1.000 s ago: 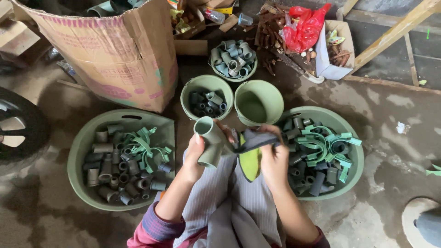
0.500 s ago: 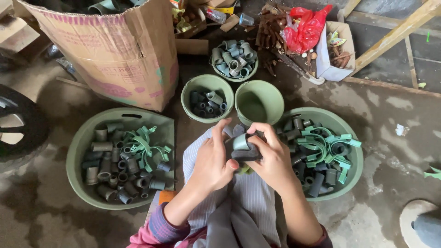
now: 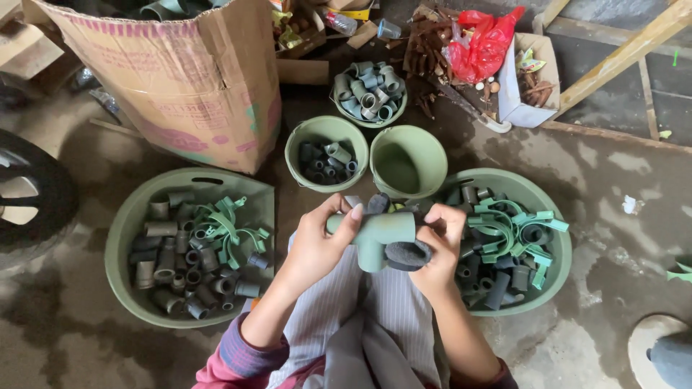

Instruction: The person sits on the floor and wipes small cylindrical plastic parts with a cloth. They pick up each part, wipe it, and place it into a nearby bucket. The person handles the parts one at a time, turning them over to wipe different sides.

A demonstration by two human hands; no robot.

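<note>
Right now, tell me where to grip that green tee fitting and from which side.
Grip the green tee fitting on its straight run's left end, coming from the left, as the left hand does. The right hand and dark pad crowd its right end; its stub points down.

We see a brown cardboard box [image 3: 180,79] with pink print upper left, and a small white carton [image 3: 530,86] upper right.

The tee fitting [image 3: 375,236] looks like matt green plastic, smooth-walled; the pad [image 3: 408,255] against it is dark, coarse and spongy. The basins [image 3: 122,238] and the small buckets [image 3: 408,160] are dull green plastic with a slight sheen at the rims. The box [image 3: 194,79] at the floor's far left is creased brown cardboard. The bag [image 3: 484,45] is glossy red plastic film. The floor [image 3: 613,180] is rough, stained concrete. The lap cloth [image 3: 360,317] is striped woven fabric.
</note>
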